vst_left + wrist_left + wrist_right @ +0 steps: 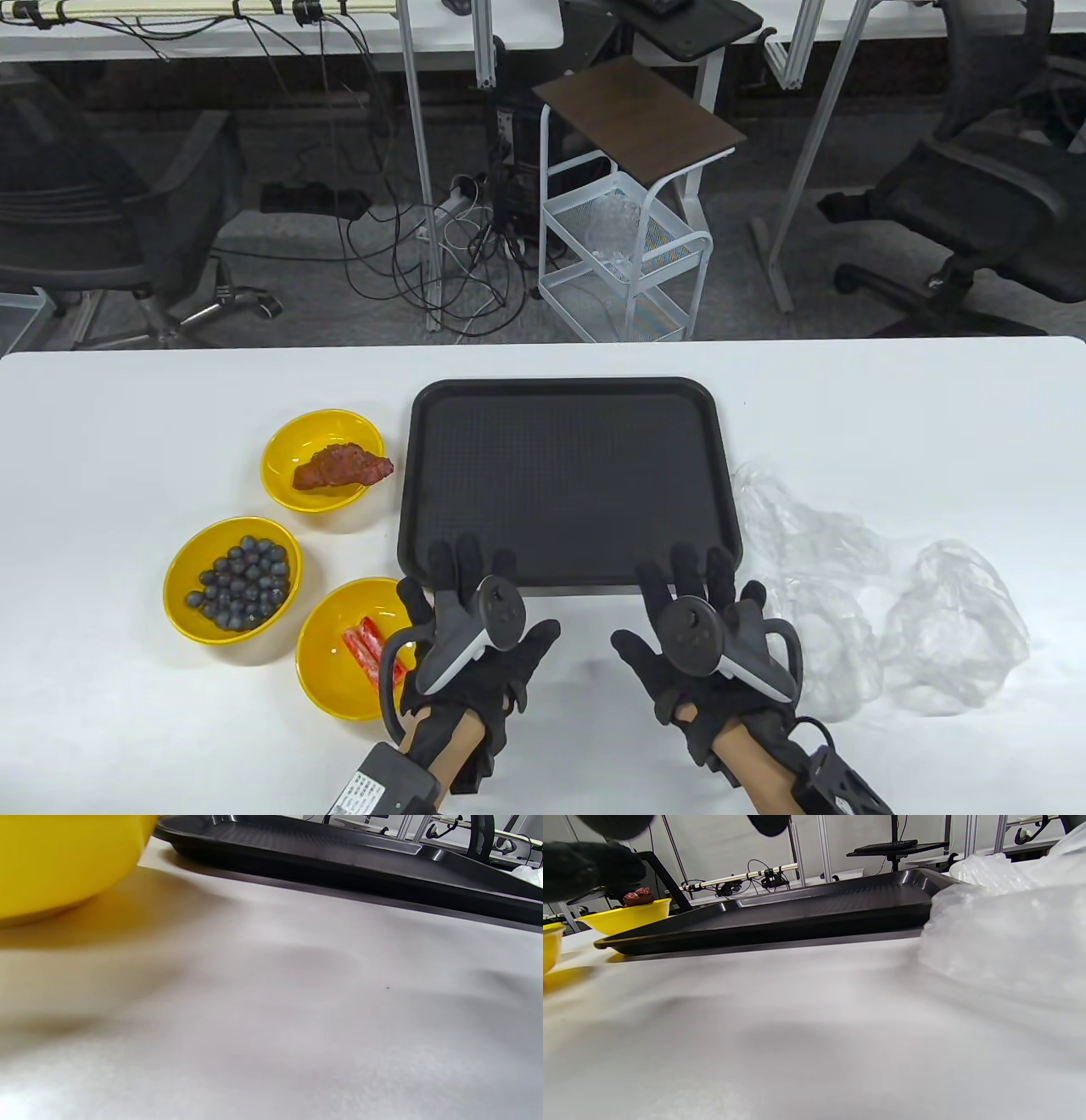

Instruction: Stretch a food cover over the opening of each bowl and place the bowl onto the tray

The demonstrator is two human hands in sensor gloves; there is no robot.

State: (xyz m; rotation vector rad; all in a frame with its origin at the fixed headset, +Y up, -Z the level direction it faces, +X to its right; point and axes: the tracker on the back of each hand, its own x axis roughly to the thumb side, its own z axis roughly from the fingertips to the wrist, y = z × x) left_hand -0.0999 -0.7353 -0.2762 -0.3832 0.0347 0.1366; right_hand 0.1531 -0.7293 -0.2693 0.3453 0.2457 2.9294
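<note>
A black tray (566,399) lies bare in the middle of the white table. Left of it stand three yellow bowls: one with a brown meat piece (321,459), one with dark berries (232,578), one with red sticks (361,647). Clear crumpled food covers (950,637) lie right of the tray. My left hand (462,586) rests flat at the tray's near edge, fingers straight, beside the red-stick bowl. My right hand (700,581) lies flat too, next to a cover (827,637). Both hold nothing. The wrist views show the tray (339,853) (797,916), a bowl (63,861) and covers (1009,933).
Beyond the table's far edge stand a white wire cart (624,255) with a wooden top, office chairs (976,195) and cables on the floor. Bare tabletop (891,399) stretches behind and right of the tray and along the near edge between my hands.
</note>
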